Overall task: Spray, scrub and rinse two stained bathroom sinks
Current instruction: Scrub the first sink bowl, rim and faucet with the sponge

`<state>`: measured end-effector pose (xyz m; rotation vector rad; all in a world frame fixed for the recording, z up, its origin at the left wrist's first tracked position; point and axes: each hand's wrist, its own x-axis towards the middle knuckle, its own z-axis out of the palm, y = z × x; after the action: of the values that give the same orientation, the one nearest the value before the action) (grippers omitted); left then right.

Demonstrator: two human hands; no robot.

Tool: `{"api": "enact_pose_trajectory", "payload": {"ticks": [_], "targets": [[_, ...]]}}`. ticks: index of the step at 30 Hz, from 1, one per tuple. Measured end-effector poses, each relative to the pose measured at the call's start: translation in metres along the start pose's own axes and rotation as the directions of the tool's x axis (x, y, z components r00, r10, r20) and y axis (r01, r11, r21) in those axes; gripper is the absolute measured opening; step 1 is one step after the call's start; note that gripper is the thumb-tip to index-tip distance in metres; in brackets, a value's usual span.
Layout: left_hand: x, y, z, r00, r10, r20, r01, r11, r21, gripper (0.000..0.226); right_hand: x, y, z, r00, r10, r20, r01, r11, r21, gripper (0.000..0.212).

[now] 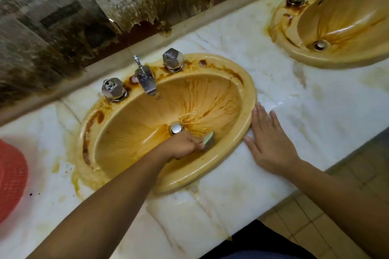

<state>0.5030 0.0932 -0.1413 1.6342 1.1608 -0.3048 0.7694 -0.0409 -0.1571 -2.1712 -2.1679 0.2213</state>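
The near oval sink point(248, 90) is yellow with brown rust-like streaks running down to its metal drain plug point(176, 128). My left hand point(183, 145) reaches into the bowl and grips a pale green scrubber point(208, 137) pressed against the basin wall just right of the drain. My right hand point(270, 141) lies flat, fingers straight, on the wet marble counter beside the sink's right rim. A second stained yellow sink point(294, 57) sits at the upper right with its own drain point(320, 45).
The near sink has a chrome spout point(146, 79) between two faceted knobs point(112, 88) point(172, 60). A red mesh item point(10, 178) lies at the counter's left edge. Stained newspaper point(63, 17) covers the wall behind. The counter's front edge point(273, 208) drops to a tiled floor.
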Motion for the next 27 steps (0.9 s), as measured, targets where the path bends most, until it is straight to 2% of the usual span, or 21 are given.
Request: {"api": "enact_pose_trajectory", "payload": {"ticks": [2,3,4,5,7,9,10,11,12,14,15,16,17,19,21,22,24,26,27], "targets": [[0.005,-0.015,-0.001,0.987,-0.108,-0.121,0.145,0.922,0.359,0.035,-0.001,-0.001,0.003,1.000,0.019,0.002,-0.019,1.000,0.005,0.074],[0.006,-0.017,0.001,0.973,-0.139,-0.185,0.207,0.881,0.426,0.034,-0.002,-0.003,0.004,0.999,0.040,0.005,-0.040,0.999,0.017,0.073],[0.008,-0.012,0.005,0.966,-0.149,-0.210,0.226,0.878,0.421,0.033,-0.003,-0.005,0.005,0.998,0.065,0.006,-0.065,0.997,0.030,0.072],[0.009,-0.002,0.009,0.974,-0.130,-0.186,0.191,0.910,0.367,0.033,-0.005,-0.009,0.006,0.996,0.090,0.001,-0.090,0.995,0.037,0.072],[0.010,0.020,0.018,0.994,-0.047,-0.094,0.053,0.997,0.063,0.033,-0.007,-0.016,0.008,0.992,0.125,-0.015,-0.125,0.992,0.024,0.071],[0.004,0.034,0.019,0.999,-0.004,-0.047,-0.008,0.968,-0.249,0.029,-0.008,-0.019,0.008,0.990,0.141,-0.030,-0.141,0.990,0.009,0.071],[0.003,0.032,0.016,1.000,-0.009,-0.030,0.001,0.963,-0.269,0.025,-0.008,-0.019,0.008,0.989,0.147,-0.034,-0.147,0.989,0.007,0.071],[0.006,0.023,0.012,0.999,-0.023,-0.030,0.017,0.982,-0.188,0.024,-0.008,-0.019,0.007,0.988,0.150,-0.035,-0.150,0.989,0.006,0.071],[0.009,0.010,0.009,0.998,-0.049,-0.050,0.048,0.998,-0.026,0.027,-0.008,-0.019,0.007,0.988,0.153,-0.036,-0.153,0.988,0.002,0.071],[0.015,-0.014,0.004,0.981,-0.137,-0.141,0.176,0.930,0.322,0.030,-0.009,-0.020,0.009,0.986,0.163,-0.043,-0.164,0.986,-0.011,0.071],[0.018,-0.021,0.003,0.967,-0.157,-0.198,0.227,0.885,0.407,0.031,-0.009,-0.021,0.009,0.984,0.171,-0.045,-0.172,0.985,-0.013,0.071],[0.020,-0.021,0.004,0.965,-0.145,-0.219,0.228,0.877,0.423,0.033,-0.010,-0.022,0.010,0.983,0.180,-0.047,-0.181,0.983,-0.012,0.070],[0.023,-0.015,0.006,0.973,-0.122,-0.196,0.192,0.898,0.395,0.033,-0.010,-0.022,0.010,0.981,0.186,-0.050,-0.187,0.982,-0.013,0.070],[0.024,0.007,0.012,0.994,-0.032,-0.109,0.050,0.984,0.169,0.031,-0.010,-0.024,0.011,0.980,0.194,-0.051,-0.195,0.981,-0.018,0.069],[0.017,0.029,0.015,0.997,0.066,-0.028,-0.068,0.994,-0.087,0.027,-0.011,-0.025,0.012,0.976,0.212,-0.048,-0.213,0.977,-0.019,0.068],[0.017,0.031,0.015,0.995,0.098,-0.010,-0.098,0.989,-0.114,0.028,-0.012,-0.026,0.012,0.973,0.226,-0.051,-0.227,0.974,-0.019,0.068],[0.025,0.014,0.012,0.996,0.082,-0.019,-0.080,0.995,0.066,0.032,-0.012,-0.029,0.013,0.968,0.247,-0.054,-0.248,0.968,-0.023,0.067],[0.034,-0.012,0.006,0.991,-0.058,-0.118,0.097,0.928,0.361,0.034,-0.011,-0.030,0.012,0.967,0.251,-0.054,-0.252,0.967,-0.027,0.067],[0.035,-0.020,0.005,0.969,-0.115,-0.217,0.201,0.879,0.433,0.038,-0.011,-0.030,0.012,0.966,0.252,-0.056,-0.254,0.967,-0.027,0.068]]}}
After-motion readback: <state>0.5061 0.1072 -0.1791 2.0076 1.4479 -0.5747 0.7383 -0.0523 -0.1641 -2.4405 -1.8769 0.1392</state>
